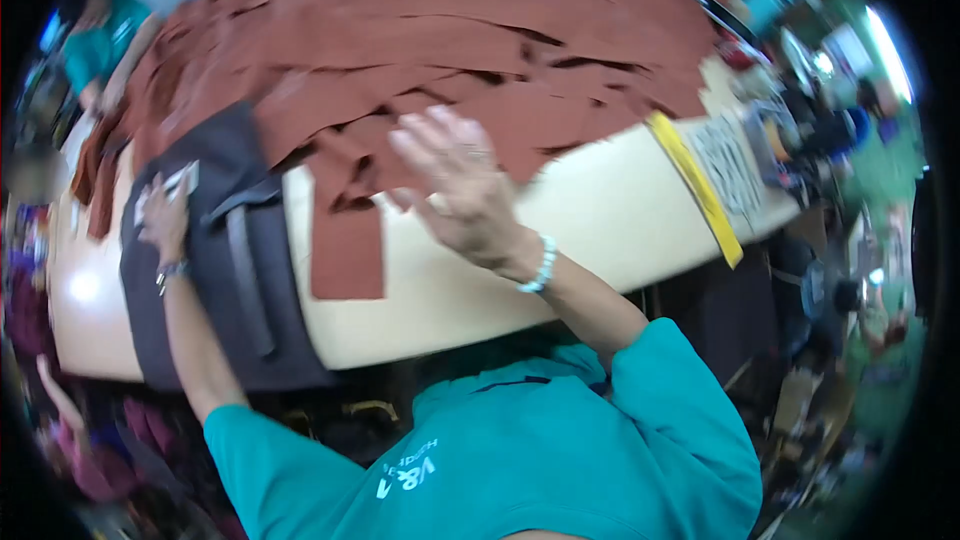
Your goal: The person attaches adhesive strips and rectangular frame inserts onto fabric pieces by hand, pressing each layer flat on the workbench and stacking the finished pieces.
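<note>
My left hand [165, 218] rests at the left on a large dark grey sheet of leather or fabric [215, 280]. Its fingers are about a small pale, flat piece [186, 178], partly covered by the hand and too blurred to name. My right hand [455, 185] is raised over the table, palm down, fingers stretched out and apart, holding nothing. Below and beside it lie reddish-brown cut pieces of the same kind of sheet [347, 255]. A dark strap-like strip [245, 275] lies across the grey sheet.
Overlapping reddish-brown sheets [430, 30] cover the far part of the pale table [450, 310]. A yellow strip [695, 188] and a paper with dark markings [728, 165] lie at the right. Another person in a teal top [95, 55] handles brown pieces at the far left corner.
</note>
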`<state>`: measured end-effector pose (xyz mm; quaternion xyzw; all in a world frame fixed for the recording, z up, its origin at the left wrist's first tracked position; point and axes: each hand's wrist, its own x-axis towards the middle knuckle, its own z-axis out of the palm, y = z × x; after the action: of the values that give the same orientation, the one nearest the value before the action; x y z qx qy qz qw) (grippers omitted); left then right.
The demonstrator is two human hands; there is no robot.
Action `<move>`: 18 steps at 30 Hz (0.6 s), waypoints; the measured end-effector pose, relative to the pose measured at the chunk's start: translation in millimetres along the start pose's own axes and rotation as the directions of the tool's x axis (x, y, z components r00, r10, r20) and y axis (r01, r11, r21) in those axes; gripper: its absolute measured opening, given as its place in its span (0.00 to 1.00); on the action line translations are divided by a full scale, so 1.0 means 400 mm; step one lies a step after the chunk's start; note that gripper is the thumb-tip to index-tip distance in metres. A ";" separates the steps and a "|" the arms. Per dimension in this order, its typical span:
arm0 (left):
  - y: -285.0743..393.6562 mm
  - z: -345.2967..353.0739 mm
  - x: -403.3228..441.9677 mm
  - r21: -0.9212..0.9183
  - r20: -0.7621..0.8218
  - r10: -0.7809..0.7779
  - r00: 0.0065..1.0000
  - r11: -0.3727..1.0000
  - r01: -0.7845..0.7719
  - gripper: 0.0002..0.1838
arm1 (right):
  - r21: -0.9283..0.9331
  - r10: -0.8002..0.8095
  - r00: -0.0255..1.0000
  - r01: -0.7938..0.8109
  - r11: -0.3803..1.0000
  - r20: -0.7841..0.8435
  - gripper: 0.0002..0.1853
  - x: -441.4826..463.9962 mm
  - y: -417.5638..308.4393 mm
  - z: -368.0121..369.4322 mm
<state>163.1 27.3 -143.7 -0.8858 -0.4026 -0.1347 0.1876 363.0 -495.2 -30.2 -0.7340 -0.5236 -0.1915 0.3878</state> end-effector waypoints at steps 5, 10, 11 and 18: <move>0.139 -0.196 -0.022 0.166 -0.046 -0.285 0.957 0.943 0.288 0.46 | -0.408 0.330 0.749 -0.612 0.678 -0.575 0.20 -0.401 0.255 -0.461; 0.209 -0.207 -0.051 -0.064 -0.417 -0.119 0.901 0.993 0.101 0.43 | -0.160 0.479 -0.141 -0.829 -0.535 -0.867 0.29 -1.067 0.339 -0.791; 0.283 -0.272 -0.088 -0.124 -0.377 -0.149 0.914 0.986 0.110 0.43 | -0.062 0.437 -0.325 -0.740 -0.669 -0.839 0.29 -1.156 0.315 -0.824; 0.627 -0.520 -0.355 -0.443 -0.223 0.142 0.965 0.867 -0.230 0.35 | -0.025 0.320 -0.587 -0.454 -0.890 -0.743 0.28 -1.364 0.233 -0.797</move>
<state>245.7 -310.3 -69.5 -0.9233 -0.2523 -0.2891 0.0184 282.0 -1092.9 -239.9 -0.7630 0.6456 0.0317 0.0062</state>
